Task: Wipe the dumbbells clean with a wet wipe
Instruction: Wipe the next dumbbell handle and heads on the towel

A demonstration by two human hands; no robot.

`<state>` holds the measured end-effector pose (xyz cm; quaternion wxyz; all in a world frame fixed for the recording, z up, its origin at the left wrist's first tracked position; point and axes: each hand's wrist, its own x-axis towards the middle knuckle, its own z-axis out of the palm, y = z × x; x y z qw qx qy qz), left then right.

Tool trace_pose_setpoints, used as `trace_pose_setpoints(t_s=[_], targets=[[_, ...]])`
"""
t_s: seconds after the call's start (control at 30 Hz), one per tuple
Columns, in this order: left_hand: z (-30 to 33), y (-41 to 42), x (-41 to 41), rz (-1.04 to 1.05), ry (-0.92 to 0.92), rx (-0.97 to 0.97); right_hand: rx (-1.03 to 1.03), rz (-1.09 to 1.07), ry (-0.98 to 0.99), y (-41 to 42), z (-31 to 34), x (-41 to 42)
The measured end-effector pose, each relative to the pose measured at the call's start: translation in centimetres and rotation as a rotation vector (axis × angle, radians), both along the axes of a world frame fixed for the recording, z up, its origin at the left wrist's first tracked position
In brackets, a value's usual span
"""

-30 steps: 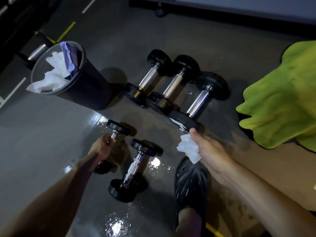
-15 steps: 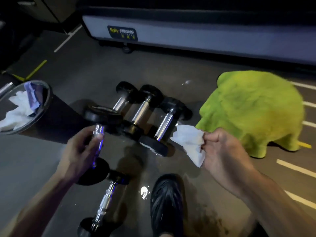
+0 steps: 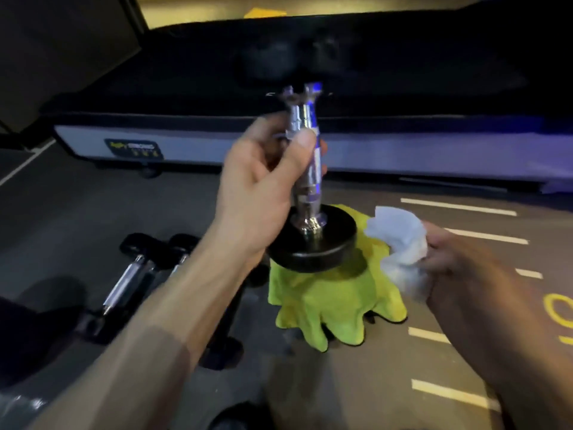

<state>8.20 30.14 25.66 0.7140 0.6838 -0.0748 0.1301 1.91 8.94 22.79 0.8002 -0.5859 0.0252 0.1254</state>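
Wiping looks about to start: left hand (image 3: 263, 184) grips the upright dumbbell (image 3: 305, 169) at centre, right hand (image 3: 465, 274) at 4 o'clock pinches the wipe (image 3: 400, 240), which must next meet the lower plate.

Chrome-handled dumbbell (image 3: 305, 212) upright, airborne; crumpled white wet wipe (image 3: 400, 243) beside it.

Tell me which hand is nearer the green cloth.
Right. The right hand, holding the wet wipe, is beside the green cloth; the left hand holds the dumbbell above it.
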Motion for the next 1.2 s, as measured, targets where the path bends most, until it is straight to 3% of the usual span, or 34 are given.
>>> trace_pose_setpoints(t_s=[0.23,0.53,0.73,0.9,1.03,1.2], targets=[[-3.9,-3.4,1.2,-0.023,0.045,0.035,-0.392,-0.092,-0.129,-2.3,-1.3,0.9],[-3.1,-2.8,1.6,-0.074,0.138,0.075,-0.960,-0.307,-0.304,-2.2,-1.7,1.8],[-3.2,-2.7,1.9,-0.036,0.170,0.120,-0.970,-0.415,-0.441,-0.2,-2.4,3.8],[-2.9,-3.1,2.5,-0.005,0.157,0.106,-0.896,-0.246,-0.376,1.4,-2.8,5.1],[-3.2,-3.3,2.7,0.014,0.155,0.092,-0.712,-0.065,-0.351,0.2,-2.8,4.9],[-3.5,-3.5,3.1,0.021,0.165,0.091,-0.787,-0.006,-0.489,0.7,-2.4,4.4]])
